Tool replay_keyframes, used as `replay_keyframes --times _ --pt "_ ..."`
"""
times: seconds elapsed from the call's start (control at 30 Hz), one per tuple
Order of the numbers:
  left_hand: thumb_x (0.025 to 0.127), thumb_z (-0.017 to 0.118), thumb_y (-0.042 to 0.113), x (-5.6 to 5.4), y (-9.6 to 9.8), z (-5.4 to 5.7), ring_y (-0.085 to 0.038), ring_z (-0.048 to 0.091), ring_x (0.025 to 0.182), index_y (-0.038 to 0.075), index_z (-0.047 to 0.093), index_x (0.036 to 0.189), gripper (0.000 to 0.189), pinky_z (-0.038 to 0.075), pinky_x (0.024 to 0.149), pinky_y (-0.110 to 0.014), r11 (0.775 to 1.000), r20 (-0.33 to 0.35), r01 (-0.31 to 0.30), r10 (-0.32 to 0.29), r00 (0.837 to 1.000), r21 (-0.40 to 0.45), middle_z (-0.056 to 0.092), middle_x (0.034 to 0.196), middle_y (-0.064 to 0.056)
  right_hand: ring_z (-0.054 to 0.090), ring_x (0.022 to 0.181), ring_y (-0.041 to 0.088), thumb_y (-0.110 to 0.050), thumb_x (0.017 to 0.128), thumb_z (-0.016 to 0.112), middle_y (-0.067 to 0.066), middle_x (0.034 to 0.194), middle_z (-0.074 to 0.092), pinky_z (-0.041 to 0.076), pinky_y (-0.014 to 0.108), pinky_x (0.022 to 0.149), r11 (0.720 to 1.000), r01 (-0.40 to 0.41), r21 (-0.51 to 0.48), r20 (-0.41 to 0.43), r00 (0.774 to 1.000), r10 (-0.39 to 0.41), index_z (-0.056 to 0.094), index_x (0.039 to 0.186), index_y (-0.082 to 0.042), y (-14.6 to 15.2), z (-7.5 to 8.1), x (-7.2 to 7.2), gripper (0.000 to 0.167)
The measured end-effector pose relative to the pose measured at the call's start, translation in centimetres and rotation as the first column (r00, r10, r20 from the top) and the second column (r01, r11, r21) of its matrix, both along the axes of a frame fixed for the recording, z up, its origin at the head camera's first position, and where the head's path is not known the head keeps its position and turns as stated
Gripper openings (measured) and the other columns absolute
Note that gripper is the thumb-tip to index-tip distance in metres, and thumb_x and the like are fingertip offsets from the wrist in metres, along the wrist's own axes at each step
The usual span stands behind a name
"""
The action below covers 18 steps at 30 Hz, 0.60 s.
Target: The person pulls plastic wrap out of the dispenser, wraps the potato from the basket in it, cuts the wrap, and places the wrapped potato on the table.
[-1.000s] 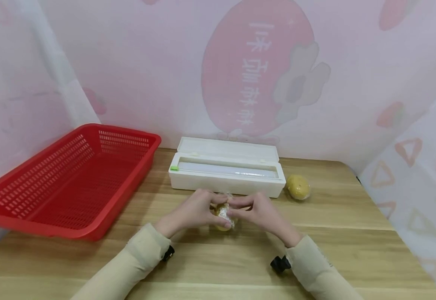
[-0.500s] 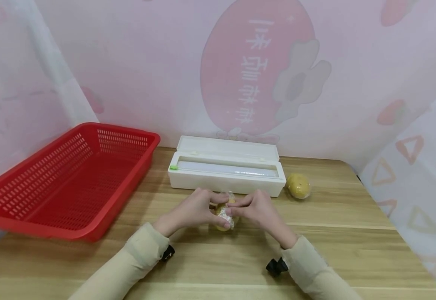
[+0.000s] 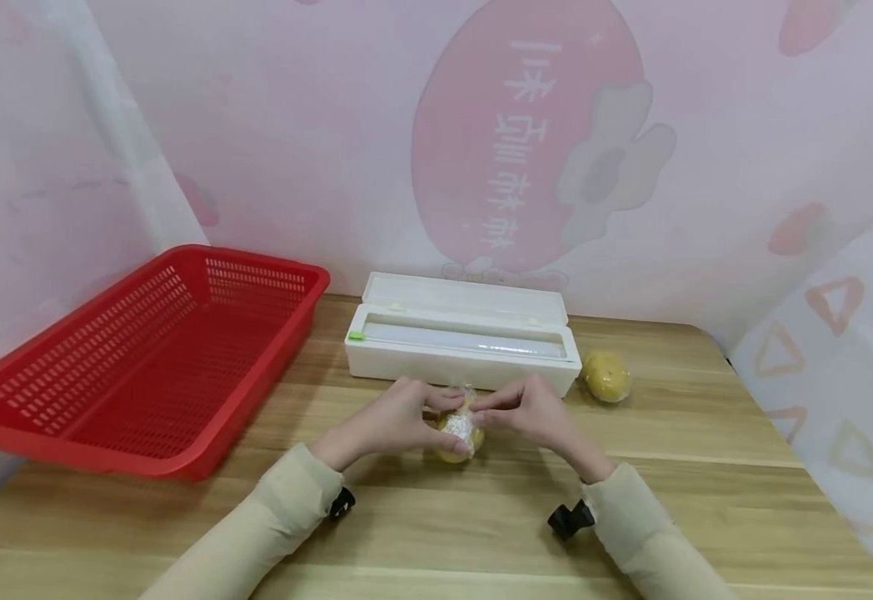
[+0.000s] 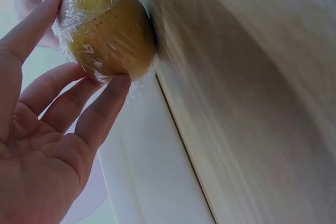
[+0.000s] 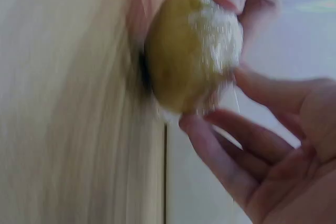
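A yellow potato (image 3: 455,435) wrapped in cling film sits on the table between both hands. My left hand (image 3: 406,421) holds it from the left, its thumb near the front and fingers at the back. In the left wrist view, the thumb and fingertips press on the film around the potato (image 4: 113,30). My right hand (image 3: 536,417) pinches at its right side. The right wrist view is blurred, but shows that thumb and fingers on the potato (image 5: 181,51), where bunched, shiny film covers one face.
Behind the hands stands a white cling film box (image 3: 459,367), lid raised, with a roll inside and a green cutter slider (image 3: 356,336) at its left. Another wrapped potato (image 3: 606,377) lies at its right. A large red basket (image 3: 204,462) stands on the left.
The right hand's fingertips have drawn slightly right and up over the film, so more of the bunched film shows. The left hand keeps its hold. The whole view has shifted slightly.
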State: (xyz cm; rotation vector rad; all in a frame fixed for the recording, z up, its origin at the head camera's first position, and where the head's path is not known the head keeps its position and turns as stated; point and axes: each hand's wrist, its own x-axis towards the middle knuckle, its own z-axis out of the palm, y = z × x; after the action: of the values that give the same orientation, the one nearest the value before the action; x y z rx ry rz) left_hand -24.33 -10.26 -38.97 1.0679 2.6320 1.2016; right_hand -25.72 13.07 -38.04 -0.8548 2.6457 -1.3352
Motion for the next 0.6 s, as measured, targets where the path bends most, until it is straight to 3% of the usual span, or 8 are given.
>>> replay_keyframes --times 0.1,0.2,0.33,0.43,0.53,0.6 --pt "0.075 0.084 0.042 -0.11 -0.10 -0.09 -0.018 0.051 0.125 0.001 0.061 0.129 0.072 0.051 0.087 -0.027 1.000 0.013 0.005 -0.005 1.000 0.007 0.053 0.136 -0.013 0.067 0.097 0.014 -0.013 0.082 0.081 -0.007 0.093 0.073 0.054 0.028 0.076 0.997 -0.081 0.015 0.013 0.997 0.080 0.080 0.095 -0.013 0.33 0.13 -0.21 0.013" --pt "0.078 0.082 0.043 -0.20 -0.36 -0.13 -0.017 0.050 0.125 0.003 0.061 0.130 0.069 0.050 0.089 -0.028 1.000 0.022 0.018 -0.018 1.000 -0.011 0.053 0.136 -0.011 0.067 0.100 0.016 -0.015 0.082 0.081 -0.006 0.096 0.073 0.054 0.030 0.080 0.994 -0.107 0.038 0.005 0.994 0.107 0.080 0.096 -0.012 0.31 0.06 -0.29 0.015" --pt "0.089 0.074 0.036 -0.48 -0.55 -0.02 -0.019 0.049 0.126 0.008 0.065 0.127 0.048 0.047 0.095 -0.033 1.000 0.004 0.028 -0.028 1.000 -0.013 0.057 0.133 -0.004 0.068 0.091 0.014 -0.018 0.078 0.085 -0.005 0.089 0.074 0.054 0.030 0.076 0.998 -0.039 0.046 0.005 0.999 0.038 0.081 0.089 -0.014 0.26 -0.12 -0.36 0.013" --pt "0.092 0.071 0.029 -0.73 -0.48 -0.06 -0.024 0.050 0.126 0.010 0.070 0.120 0.034 0.046 0.095 -0.034 1.000 -0.005 -0.003 0.003 1.000 0.022 0.062 0.126 0.000 0.069 0.086 0.013 -0.018 0.075 0.087 -0.004 0.084 0.074 0.054 0.029 0.073 1.000 0.003 0.023 0.019 1.000 -0.004 0.081 0.084 -0.013 0.21 -0.16 -0.42 0.013" --pt "0.090 0.074 0.026 -0.76 -0.27 -0.17 -0.024 0.052 0.124 0.010 0.073 0.114 0.028 0.046 0.085 -0.030 0.997 0.022 -0.059 0.058 0.998 0.059 0.065 0.120 0.002 0.069 0.082 0.014 -0.017 0.074 0.088 -0.002 0.082 0.074 0.054 0.029 0.071 1.000 0.018 0.006 0.033 0.999 -0.018 0.081 0.082 -0.011 0.10 -0.13 -0.34 0.012" --pt "0.090 0.074 0.025 -0.63 -0.09 -0.17 -0.018 0.065 0.103 0.011 0.073 0.113 0.027 0.046 0.074 -0.025 0.994 0.036 -0.090 0.088 0.995 0.063 0.066 0.118 0.003 0.069 0.079 0.014 -0.016 0.074 0.088 -0.002 0.081 0.074 0.054 0.028 0.068 1.000 0.029 -0.001 0.044 0.999 -0.029 0.080 0.080 -0.010 0.06 -0.04 -0.20 0.012"
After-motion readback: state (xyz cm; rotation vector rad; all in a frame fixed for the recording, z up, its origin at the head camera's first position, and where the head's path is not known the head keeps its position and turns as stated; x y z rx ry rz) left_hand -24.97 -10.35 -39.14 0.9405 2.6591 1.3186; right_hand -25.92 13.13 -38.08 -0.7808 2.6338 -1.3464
